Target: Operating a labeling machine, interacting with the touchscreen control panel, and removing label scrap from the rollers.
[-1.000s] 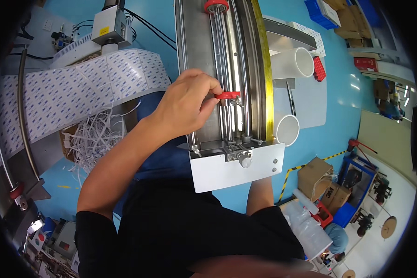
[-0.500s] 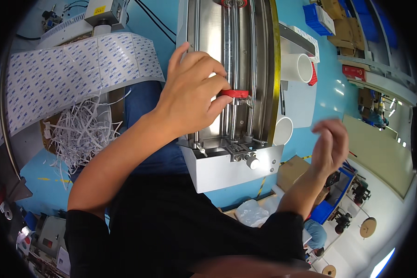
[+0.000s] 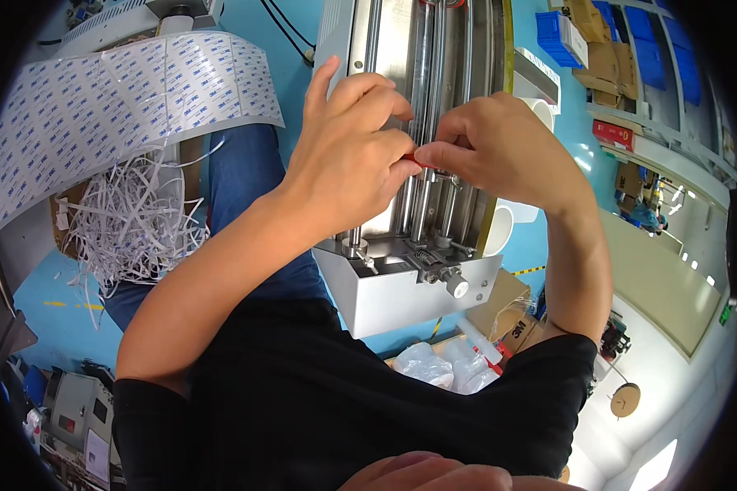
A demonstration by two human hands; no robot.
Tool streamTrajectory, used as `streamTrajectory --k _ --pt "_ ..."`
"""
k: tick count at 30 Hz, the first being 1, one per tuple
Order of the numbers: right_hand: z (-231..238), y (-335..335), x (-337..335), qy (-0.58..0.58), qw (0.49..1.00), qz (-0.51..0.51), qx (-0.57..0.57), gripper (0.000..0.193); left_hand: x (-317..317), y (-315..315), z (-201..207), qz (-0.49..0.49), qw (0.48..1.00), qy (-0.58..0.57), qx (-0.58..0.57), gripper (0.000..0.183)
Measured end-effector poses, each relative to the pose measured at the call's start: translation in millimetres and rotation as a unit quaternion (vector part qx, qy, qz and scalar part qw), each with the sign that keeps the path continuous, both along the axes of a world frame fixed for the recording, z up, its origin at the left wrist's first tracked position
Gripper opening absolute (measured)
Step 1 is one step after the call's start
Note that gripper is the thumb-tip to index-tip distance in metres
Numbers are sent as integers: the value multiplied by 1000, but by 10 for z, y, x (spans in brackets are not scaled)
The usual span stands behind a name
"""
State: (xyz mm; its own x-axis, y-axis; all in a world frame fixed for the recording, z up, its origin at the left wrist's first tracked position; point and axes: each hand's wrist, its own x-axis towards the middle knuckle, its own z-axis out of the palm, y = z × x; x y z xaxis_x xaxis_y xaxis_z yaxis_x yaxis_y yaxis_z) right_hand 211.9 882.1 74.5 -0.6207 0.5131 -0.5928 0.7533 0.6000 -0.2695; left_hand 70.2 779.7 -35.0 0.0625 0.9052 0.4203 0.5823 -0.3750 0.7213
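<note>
A long metal machine (image 3: 405, 299) with a pale front panel stands in front of me, with polished rods (image 3: 422, 200) running lengthwise through it. On one rod sits a small red collar-like part (image 3: 416, 159), mostly covered by fingers. My left hand (image 3: 348, 155) pinches it from the left with thumb and fingertips, little finger raised. From the right, my right hand (image 3: 508, 151) has its thumb and bent fingers closed at the same red part. The exact contact under the right fingertips is hidden. Another red ring (image 3: 458, 3) shows at the far end.
A printed white sheet (image 3: 139, 98) curves across the left, above a box of shredded paper strips (image 3: 135, 221). White tubes (image 3: 499, 229) lie along the machine's right side. A knob (image 3: 457, 285) juts from its front. Plastic bags (image 3: 426, 366) and a cardboard box (image 3: 504, 307) sit below right.
My right hand has come in from the right side to the red part and closed there. My left hand keeps its pinch. The view has shifted slightly.
</note>
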Motion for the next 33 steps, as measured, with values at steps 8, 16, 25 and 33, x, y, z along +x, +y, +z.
streamTrajectory --k 8,16,25,33 --pt "-33 87 71 26 997 -11 -66 25 -3 3 14 5 1000 3 3 12" --pt "-11 52 -50 -13 999 -7 -42 23 -6 -11 23 11 1000 -1 3 11" --pt "-14 96 -119 -79 994 -20 -72 20 -23 -15 21 1 1000 4 -10 8" --pt "-19 153 -125 -92 987 -52 -124 19 -20 -21 16 -1 1000 5 -12 8"
